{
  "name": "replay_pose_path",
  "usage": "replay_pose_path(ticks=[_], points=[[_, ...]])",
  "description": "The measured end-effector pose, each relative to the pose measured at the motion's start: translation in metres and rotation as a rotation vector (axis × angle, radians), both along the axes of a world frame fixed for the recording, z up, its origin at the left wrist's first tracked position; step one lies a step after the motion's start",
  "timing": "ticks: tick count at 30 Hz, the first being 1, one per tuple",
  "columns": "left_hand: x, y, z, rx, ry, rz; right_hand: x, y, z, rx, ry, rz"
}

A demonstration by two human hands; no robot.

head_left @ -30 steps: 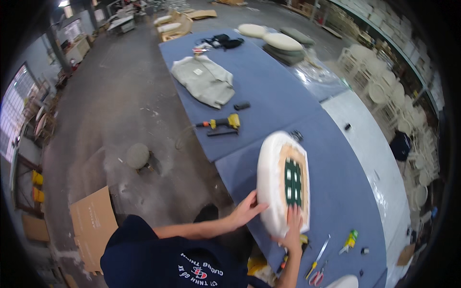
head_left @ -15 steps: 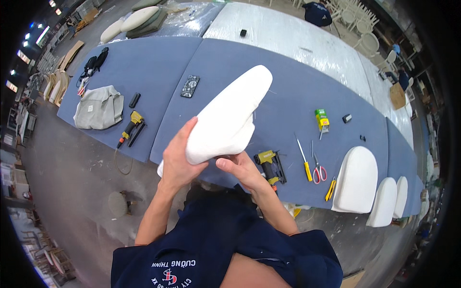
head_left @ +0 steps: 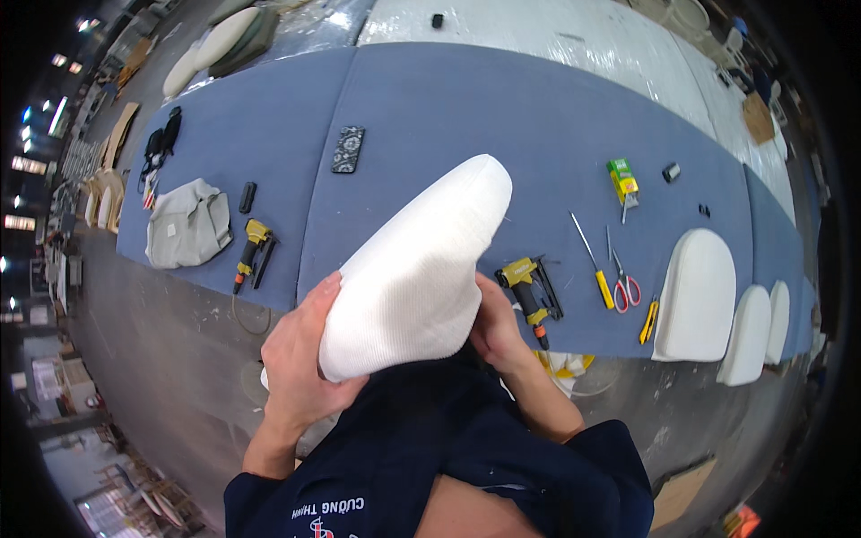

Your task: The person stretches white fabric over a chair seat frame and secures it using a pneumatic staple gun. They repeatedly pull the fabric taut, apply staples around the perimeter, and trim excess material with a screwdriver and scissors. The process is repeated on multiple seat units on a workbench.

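Observation:
A white fabric-covered cushion (head_left: 417,264), its ribbed cloth pulled over a rounded pad, is held tilted in front of my body above the table's near edge. My left hand (head_left: 305,354) wraps round its lower left end, thumb on the near side. At the right side my right hand (head_left: 495,323) grips the cushion's edge, with its fingertips hidden behind the cloth. Just right of that hand lies a yellow and black staple gun (head_left: 531,291) on the blue table (head_left: 430,108).
Rightward lie a yellow-handled screwdriver (head_left: 596,269), scissors (head_left: 625,282), a yellow cutter (head_left: 648,320), a green and yellow box (head_left: 622,183) and white cushions (head_left: 698,296). Leftward are a second staple gun (head_left: 255,251), grey cloth (head_left: 188,224) and a phone (head_left: 348,150).
The cushion has come lower and closer to my body, turning its ribbed face up. My right hand has shifted from under its near end to its right side.

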State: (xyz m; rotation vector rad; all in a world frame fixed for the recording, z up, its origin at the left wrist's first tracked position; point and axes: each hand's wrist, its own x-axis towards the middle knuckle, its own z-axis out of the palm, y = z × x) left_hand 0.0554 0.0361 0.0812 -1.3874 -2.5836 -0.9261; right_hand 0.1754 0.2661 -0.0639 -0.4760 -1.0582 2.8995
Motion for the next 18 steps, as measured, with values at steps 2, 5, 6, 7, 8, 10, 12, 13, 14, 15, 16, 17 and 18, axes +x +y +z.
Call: replay_pose_path(ticks=[2,5,6,7,8,10,12,13,14,15,16,17,18], points=[[0.000,0.009,0.006,-0.058,0.008,-0.041,0.014,-0.001,0.002,-0.164,0.096,-0.111],[-0.009,0.011,0.003,-0.077,0.009,-0.102,0.031,0.005,0.010,-0.277,0.257,-0.052],[-0.011,0.015,0.003,-0.075,0.005,-0.116,0.031,0.003,0.012,-0.262,0.304,-0.037],[-0.013,0.019,0.002,-0.073,0.001,-0.126,0.031,0.003,0.009,-0.283,0.337,-0.036],[-0.018,0.022,0.005,-0.072,0.018,-0.132,0.026,0.002,0.006,-0.304,0.385,-0.034],[-0.022,0.027,0.004,-0.084,0.013,-0.125,0.019,0.002,0.003,-0.358,0.451,-0.037],[-0.030,0.030,0.012,-0.139,0.018,-0.138,0.003,0.006,0.013,-0.407,0.410,-0.050],[-0.039,0.029,0.018,-0.188,0.015,-0.154,-0.005,0.008,0.025,-0.422,0.335,-0.055],[-0.047,0.028,0.025,-0.228,0.018,-0.167,-0.014,0.011,0.033,-0.428,0.266,-0.055],[-0.057,0.032,0.033,-0.260,0.037,-0.176,-0.025,0.011,0.030,-0.427,0.309,-0.055],[-0.068,0.038,0.047,-0.292,0.054,-0.185,-0.035,0.008,0.023,-0.428,0.351,-0.057],[-0.076,0.044,0.060,-0.329,0.070,-0.195,-0.044,0.007,0.019,-0.432,0.391,-0.060],[-0.080,0.049,0.071,-0.351,0.057,-0.180,-0.049,0.009,0.022,-0.449,0.429,-0.038]])
